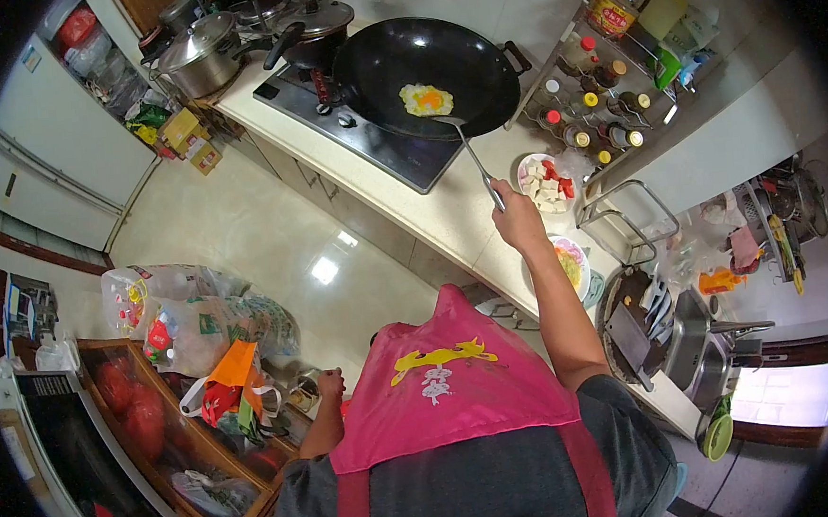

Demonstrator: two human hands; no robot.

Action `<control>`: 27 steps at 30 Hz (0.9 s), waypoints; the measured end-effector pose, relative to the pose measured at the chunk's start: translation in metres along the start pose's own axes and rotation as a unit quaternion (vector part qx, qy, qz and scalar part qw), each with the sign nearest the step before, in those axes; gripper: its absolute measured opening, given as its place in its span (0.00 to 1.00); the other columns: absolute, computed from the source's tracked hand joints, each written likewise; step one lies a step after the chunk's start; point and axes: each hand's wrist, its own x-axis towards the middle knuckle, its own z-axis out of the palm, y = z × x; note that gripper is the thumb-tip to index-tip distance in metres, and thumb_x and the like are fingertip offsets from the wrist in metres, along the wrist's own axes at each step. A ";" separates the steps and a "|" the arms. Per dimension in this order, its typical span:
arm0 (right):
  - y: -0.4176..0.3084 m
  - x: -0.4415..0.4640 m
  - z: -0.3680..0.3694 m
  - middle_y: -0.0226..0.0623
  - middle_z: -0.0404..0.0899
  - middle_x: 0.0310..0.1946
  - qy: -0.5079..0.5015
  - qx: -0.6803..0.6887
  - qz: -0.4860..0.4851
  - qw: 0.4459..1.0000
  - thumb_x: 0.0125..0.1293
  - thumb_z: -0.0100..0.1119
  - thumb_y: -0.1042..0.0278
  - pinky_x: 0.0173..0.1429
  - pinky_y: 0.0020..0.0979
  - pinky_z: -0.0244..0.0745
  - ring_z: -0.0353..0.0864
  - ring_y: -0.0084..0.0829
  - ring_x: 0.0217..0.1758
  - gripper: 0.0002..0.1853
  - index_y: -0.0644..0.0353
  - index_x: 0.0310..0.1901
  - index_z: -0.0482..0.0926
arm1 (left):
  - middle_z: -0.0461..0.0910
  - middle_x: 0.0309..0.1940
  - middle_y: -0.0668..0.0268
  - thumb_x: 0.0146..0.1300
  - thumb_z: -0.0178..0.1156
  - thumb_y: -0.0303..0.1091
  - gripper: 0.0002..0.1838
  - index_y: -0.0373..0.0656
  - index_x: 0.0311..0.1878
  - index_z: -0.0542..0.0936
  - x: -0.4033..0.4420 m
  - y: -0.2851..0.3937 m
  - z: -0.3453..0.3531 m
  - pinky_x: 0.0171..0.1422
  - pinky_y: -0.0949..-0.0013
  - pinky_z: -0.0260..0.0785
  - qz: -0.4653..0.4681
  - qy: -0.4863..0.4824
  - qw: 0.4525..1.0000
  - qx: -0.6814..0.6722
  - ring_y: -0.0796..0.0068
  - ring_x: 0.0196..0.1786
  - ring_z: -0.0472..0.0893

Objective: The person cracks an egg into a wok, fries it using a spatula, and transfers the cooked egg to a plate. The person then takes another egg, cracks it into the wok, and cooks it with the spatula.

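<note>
My right hand [520, 220] is closed round the handle of a long metal spatula [478, 164]. The spatula's head reaches over the near rim of a large black wok [379, 66] and meets the lower edge of a fried egg [427, 99]. White surrounds a yellow-orange middle on the egg, which lies in the wok. Away from the counter, my left hand [331, 384] hangs low beside my pink apron [460, 388], its fingers curled in with nothing visible in them.
On the counter beside my right forearm are a plate of white and red chunks [546, 183] and a plate with yellow food [570, 263]. A bottle rack [604, 105] stands right of the wok. Pots [201, 55] sit left; a cleaver [628, 340] lies near the sink [700, 355].
</note>
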 end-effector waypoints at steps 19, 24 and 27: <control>-0.002 0.000 -0.002 0.57 0.83 0.38 -0.007 0.005 0.004 1.000 0.58 0.55 0.78 0.51 0.50 0.76 0.83 0.54 0.44 0.28 0.53 0.63 0.71 | 0.77 0.18 0.64 0.62 0.62 0.37 0.13 0.35 0.38 0.79 0.011 -0.004 0.002 0.16 0.68 0.65 -0.012 -0.006 0.999 -0.035 0.72 0.14 0.74; 0.002 0.001 0.001 0.57 0.83 0.38 0.007 0.005 -0.012 1.000 0.58 0.55 0.78 0.51 0.50 0.77 0.83 0.54 0.44 0.28 0.54 0.62 0.71 | 0.77 0.21 0.64 0.61 0.64 0.34 0.12 0.33 0.38 0.80 0.000 0.006 0.000 0.22 0.65 0.65 -0.025 -0.007 0.999 -0.027 0.73 0.19 0.74; 0.001 0.001 0.001 0.57 0.83 0.38 0.005 0.006 -0.010 1.000 0.58 0.55 0.77 0.51 0.49 0.77 0.83 0.54 0.44 0.28 0.54 0.62 0.71 | 0.77 0.21 0.63 0.61 0.63 0.33 0.11 0.33 0.39 0.79 0.000 0.007 -0.001 0.21 0.65 0.65 -0.031 -0.010 0.999 -0.037 0.73 0.19 0.74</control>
